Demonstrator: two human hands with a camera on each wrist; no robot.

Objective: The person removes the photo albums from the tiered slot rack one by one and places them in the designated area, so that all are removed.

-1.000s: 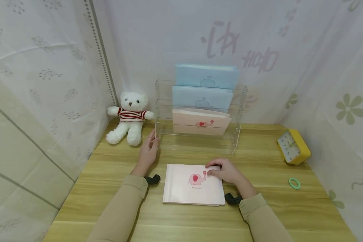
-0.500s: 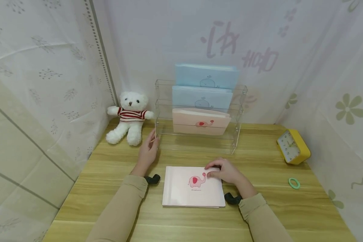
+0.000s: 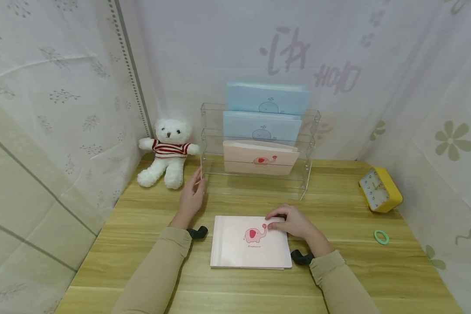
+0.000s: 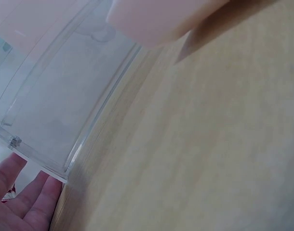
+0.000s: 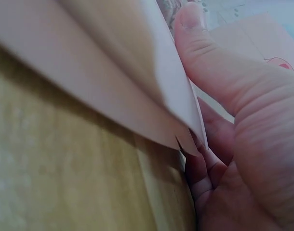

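A pink booklet (image 3: 239,255) with an elephant on its cover lies flat on the table. My right hand (image 3: 291,221) pinches its upper right corner; in the right wrist view the thumb (image 5: 193,41) is on the cover and the fingers are at the underside, with the pages slightly parted. The left hand (image 3: 192,197) holds the lower left side of a clear acrylic rack (image 3: 259,175), its fingers (image 4: 38,197) against the outside of the side panel. The rack bears a pink elephant booklet (image 3: 239,161) in front and two blue whale booklets (image 3: 241,126) in tiers behind.
A white teddy bear (image 3: 170,148) in a striped sweater sits left of the rack. A yellow clock (image 3: 380,189) stands at the right, with a green ring (image 3: 381,237) in front of it. Patterned curtains (image 3: 451,174) surround the wooden table (image 3: 235,294).
The pink booklet on the table has shifted slightly toward me and settled flat between the first frame and the second. Both hands stay in almost the same place.
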